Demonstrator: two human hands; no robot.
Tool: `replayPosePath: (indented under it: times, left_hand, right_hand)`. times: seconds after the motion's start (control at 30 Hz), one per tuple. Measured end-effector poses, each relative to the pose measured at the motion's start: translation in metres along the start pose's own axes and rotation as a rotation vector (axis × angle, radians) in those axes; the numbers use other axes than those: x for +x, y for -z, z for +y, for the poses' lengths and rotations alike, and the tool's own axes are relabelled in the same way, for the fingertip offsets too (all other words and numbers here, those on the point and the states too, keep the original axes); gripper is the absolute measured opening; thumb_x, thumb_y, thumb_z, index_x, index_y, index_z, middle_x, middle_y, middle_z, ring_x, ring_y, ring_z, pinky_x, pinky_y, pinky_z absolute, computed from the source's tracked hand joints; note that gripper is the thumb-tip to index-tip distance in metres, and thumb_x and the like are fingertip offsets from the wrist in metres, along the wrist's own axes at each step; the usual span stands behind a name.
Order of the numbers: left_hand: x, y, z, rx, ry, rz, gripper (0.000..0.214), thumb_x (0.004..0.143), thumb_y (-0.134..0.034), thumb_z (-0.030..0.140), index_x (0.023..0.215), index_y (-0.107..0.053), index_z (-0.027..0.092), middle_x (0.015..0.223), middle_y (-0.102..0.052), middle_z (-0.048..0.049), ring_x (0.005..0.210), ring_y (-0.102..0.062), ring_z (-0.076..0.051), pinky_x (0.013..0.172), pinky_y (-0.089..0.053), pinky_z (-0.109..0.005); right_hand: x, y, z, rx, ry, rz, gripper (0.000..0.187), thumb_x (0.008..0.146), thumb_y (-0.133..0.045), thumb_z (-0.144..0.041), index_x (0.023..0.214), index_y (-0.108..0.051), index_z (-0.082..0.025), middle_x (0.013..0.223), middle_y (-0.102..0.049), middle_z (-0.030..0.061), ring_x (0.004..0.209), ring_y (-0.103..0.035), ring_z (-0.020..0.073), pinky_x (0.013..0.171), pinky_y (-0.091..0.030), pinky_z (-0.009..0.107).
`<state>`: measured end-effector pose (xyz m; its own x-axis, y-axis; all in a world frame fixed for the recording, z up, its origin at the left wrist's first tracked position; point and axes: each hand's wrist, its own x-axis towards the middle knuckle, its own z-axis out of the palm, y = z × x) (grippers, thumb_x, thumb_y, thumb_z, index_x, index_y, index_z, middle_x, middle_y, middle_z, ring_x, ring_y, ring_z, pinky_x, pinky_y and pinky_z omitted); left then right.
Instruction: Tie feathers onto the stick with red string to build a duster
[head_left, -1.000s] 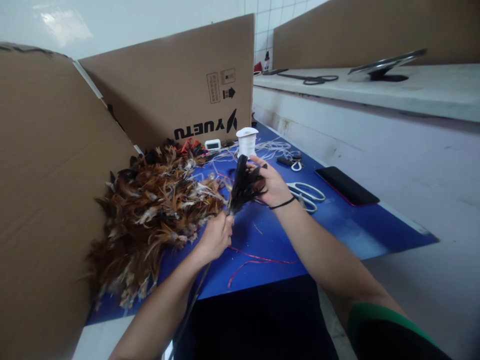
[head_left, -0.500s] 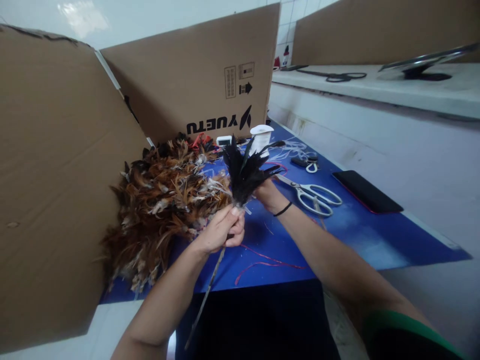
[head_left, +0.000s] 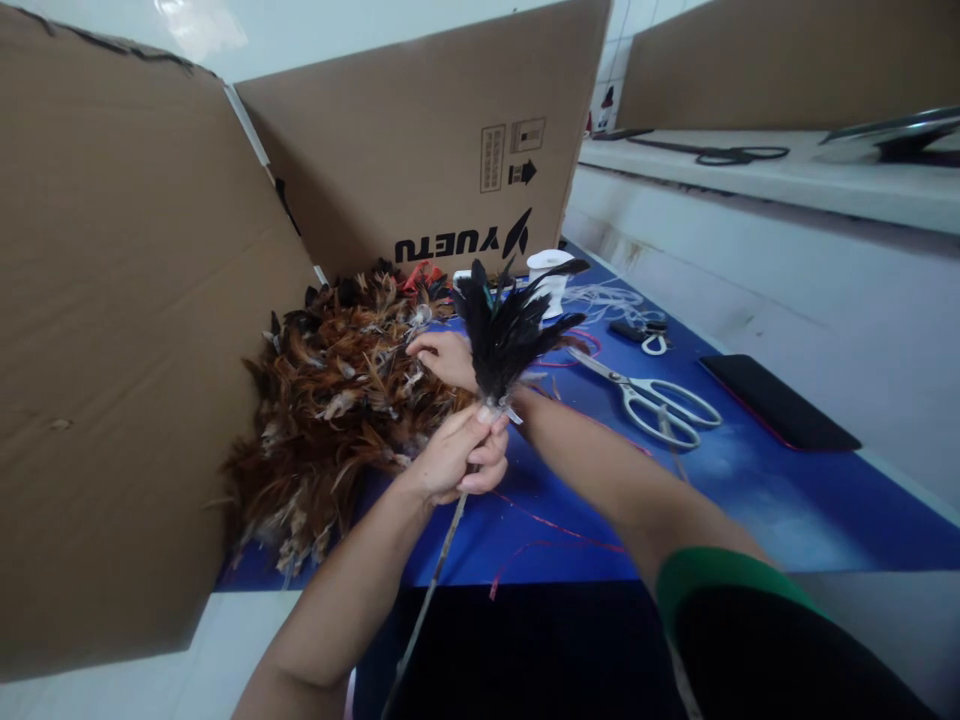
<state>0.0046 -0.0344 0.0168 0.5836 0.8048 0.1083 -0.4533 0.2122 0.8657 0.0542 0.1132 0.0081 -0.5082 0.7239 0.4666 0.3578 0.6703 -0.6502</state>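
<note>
My left hand (head_left: 459,455) is closed round a thin stick (head_left: 431,590), just below a tuft of black feathers (head_left: 506,330) bound to its top. The stick slants down toward my body. My right hand (head_left: 444,355) reaches across behind the black tuft into the pile of brown feathers (head_left: 337,400) and pinches at a feather there; what it holds is too small to name. The pile lies on the blue mat (head_left: 735,480) against the cardboard.
Cardboard walls (head_left: 135,330) stand at the left and back. White-handled scissors (head_left: 660,400), a small snipper (head_left: 645,335), a white thread spool (head_left: 547,275) with loose thread, and a black phone (head_left: 780,410) lie on the mat to the right. Red strings (head_left: 547,540) trail near the front edge.
My right hand let go of the black tuft and moved left into the brown feather pile. My left hand raised the stick more upright. The camera swung left.
</note>
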Motion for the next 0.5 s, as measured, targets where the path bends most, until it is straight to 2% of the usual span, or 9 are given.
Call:
replayPosePath:
  times: [0.13, 0.27, 0.4, 0.5]
  left_hand:
    - [0.000, 0.003, 0.002, -0.047, 0.002, 0.004, 0.028, 0.086, -0.048, 0.044, 0.078, -0.041, 0.018, 0.050, -0.025, 0.0098, 0.029, -0.022, -0.002, 0.028, -0.018, -0.011]
    - [0.001, 0.006, 0.003, -0.061, 0.004, 0.009, 0.026, 0.088, -0.046, 0.042, 0.079, -0.041, 0.018, 0.050, -0.025, 0.0096, 0.029, -0.023, -0.002, 0.028, -0.017, -0.011]
    - [0.003, 0.008, 0.003, -0.090, -0.012, 0.000, 0.025, 0.088, -0.044, 0.041, 0.079, -0.041, 0.018, 0.050, -0.025, 0.0097, 0.029, -0.023, -0.002, 0.029, -0.017, -0.012]
    - [0.004, 0.009, 0.003, -0.094, -0.010, -0.002, 0.026, 0.088, -0.046, 0.042, 0.079, -0.041, 0.018, 0.050, -0.026, 0.0097, 0.029, -0.023, -0.002, 0.029, -0.018, -0.011]
  right_hand:
    - [0.031, -0.019, -0.010, -0.211, -0.006, -0.097, 0.034, 0.084, -0.040, -0.006, 0.102, -0.068, -0.016, 0.107, -0.068, 0.0057, 0.101, -0.061, 0.0152, 0.092, -0.041, 0.026]
    - [0.051, -0.042, 0.001, -0.461, -0.010, -0.283, 0.039, 0.081, -0.042, -0.002, 0.110, -0.065, -0.014, 0.113, -0.066, 0.0131, 0.105, -0.060, 0.0192, 0.090, -0.042, 0.028]
    - [0.057, -0.055, 0.013, -0.510, -0.007, -0.370, 0.038, 0.077, -0.045, 0.003, 0.104, -0.067, -0.011, 0.108, -0.067, 0.0170, 0.098, -0.063, 0.0214, 0.085, -0.045, 0.030]
    - [0.055, -0.052, 0.013, -0.536, -0.015, -0.364, 0.032, 0.077, -0.045, 0.004, 0.096, -0.068, -0.007, 0.102, -0.067, 0.0210, 0.097, -0.063, 0.0244, 0.084, -0.046, 0.032]
